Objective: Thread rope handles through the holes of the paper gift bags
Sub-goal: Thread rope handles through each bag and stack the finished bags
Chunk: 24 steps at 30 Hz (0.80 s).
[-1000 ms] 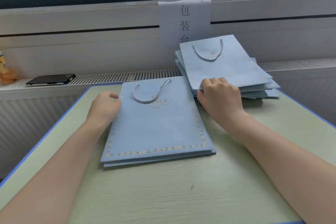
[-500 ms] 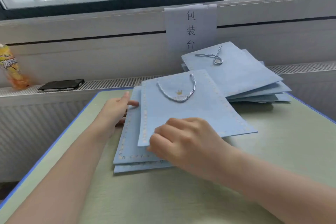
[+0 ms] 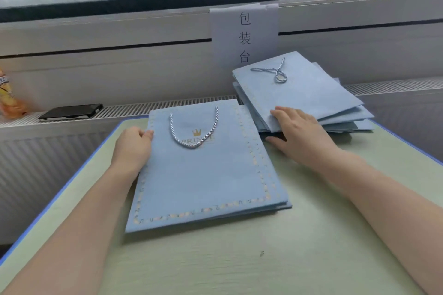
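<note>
1. Head view, my left hand [image 3: 134,148]: it rests on the table [image 3: 239,258] at the left edge of the near stack of bags [image 3: 203,175]. My fingers [image 3: 146,134] are curled loosely against the edge of the top bag near its upper corner. Whether they pinch the paper or only touch it I cannot tell.

2. Head view, my right hand [image 3: 302,134]: it lies open and flat. The fingertips sit on the near left corner of the far stack of bags [image 3: 306,93], and the thumb is spread out on the table below that corner. It grips nothing.

3. Head view, near stack: pale blue flat paper bags lie face up in the middle of the table, and lower bags show along the bottom and right edges. The top bag carries a gold crown, gold lettering and a dotted border. Its rope handle [image 3: 194,132] is threaded and hangs in a U over the print.

4. Head view, far stack: more blue bags are fanned unevenly at the table's far right corner, just beside the near stack. The top one has a twisted rope handle [image 3: 275,72] crossed into a loop.

5. Head view, behind the table: a paper sign [image 3: 244,36] with Chinese characters hangs on the wall. A dark phone [image 3: 70,111] lies on the radiator ledge to the left.
</note>
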Motion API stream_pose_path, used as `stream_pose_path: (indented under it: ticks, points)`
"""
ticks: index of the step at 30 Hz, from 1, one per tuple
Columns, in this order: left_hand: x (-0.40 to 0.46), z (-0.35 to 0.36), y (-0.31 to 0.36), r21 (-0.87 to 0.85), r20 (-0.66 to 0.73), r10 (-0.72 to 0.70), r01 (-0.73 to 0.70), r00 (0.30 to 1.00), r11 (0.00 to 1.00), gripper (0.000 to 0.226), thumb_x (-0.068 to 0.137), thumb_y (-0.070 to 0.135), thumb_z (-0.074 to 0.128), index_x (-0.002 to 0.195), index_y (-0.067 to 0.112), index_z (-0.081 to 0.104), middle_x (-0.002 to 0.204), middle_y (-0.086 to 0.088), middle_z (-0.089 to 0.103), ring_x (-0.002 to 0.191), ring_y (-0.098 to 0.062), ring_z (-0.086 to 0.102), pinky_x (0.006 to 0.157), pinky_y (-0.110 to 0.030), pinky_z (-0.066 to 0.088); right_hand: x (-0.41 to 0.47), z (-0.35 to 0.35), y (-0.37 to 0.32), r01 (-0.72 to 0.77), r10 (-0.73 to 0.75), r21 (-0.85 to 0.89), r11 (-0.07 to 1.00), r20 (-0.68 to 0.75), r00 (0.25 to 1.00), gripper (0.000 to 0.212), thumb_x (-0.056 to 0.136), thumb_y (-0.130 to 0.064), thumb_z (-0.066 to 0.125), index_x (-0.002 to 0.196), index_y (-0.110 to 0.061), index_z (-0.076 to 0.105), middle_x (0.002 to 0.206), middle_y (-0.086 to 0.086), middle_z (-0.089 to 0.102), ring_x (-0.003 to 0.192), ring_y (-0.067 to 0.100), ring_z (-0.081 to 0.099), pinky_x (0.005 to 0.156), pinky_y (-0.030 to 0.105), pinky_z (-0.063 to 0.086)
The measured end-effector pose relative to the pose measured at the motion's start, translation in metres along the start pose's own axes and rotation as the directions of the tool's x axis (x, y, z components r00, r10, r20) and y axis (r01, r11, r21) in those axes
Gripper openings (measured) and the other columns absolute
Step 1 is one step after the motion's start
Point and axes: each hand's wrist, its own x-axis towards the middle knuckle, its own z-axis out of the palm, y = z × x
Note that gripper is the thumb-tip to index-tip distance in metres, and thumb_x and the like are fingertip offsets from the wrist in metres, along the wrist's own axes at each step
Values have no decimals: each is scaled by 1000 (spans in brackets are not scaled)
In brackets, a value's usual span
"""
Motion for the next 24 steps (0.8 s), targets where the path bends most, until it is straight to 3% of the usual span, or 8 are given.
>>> stream_pose_path:
  ticks: [4,9,12,16,19,21,24]
  points:
    - [1,0,-4,-4,12,-26,26,1000,1000,26,99,18,45,86,-3,53,81,-16,51,78,-27,46,65,-32,30,4,3,-2,-2,-6,-56,998,-145,989,41,94,-37,52,129,-17,49,137,-2,48,128,20,41,104,33,27]
    - [-2,0,2,-57,36,-43,45,998,997,39,100,15,42,62,10,34,61,-8,34,56,-22,28,51,-33,18,3,2,-3,11,-33,-92,996,-237,971,30,95,-32,51,118,-17,60,124,-1,61,120,21,51,96,35,33]
    - [-5,0,6,-129,90,-82,93,993,987,40,99,16,42,61,12,32,59,-6,31,52,-21,24,49,-31,16,3,-1,-3,25,-38,-46,999,-315,948,27,94,-34,53,110,-16,65,114,0,67,111,25,57,91,38,38]
    - [1,0,-1,-282,167,-107,152,980,947,25,97,17,50,73,11,46,75,-10,43,64,-21,36,54,-28,25,1,-15,-9,111,-74,32,993,-562,824,24,91,-26,57,104,-12,70,102,4,72,94,28,68,76,37,50]
    - [4,-1,-6,-301,128,-138,171,982,938,23,97,14,51,74,8,49,73,-11,48,59,-21,40,55,-28,31,-1,-31,-17,202,-80,99,974,-688,721,25,94,-25,51,103,-10,70,93,3,73,85,25,68,65,30,48]
    - [6,-3,-9,-251,80,-133,149,988,956,17,95,15,52,80,7,53,75,-14,51,65,-22,45,61,-30,35,-3,-38,-21,281,-95,143,949,-721,686,23,95,-19,52,103,-5,69,90,6,72,82,24,67,67,28,48]
    - [7,-4,-10,-210,92,-116,133,989,969,14,94,16,53,82,10,52,76,-12,49,69,-21,42,64,-31,32,-8,-40,-30,424,-212,161,891,-678,703,20,92,-3,54,107,3,65,97,11,71,90,26,67,80,29,51]
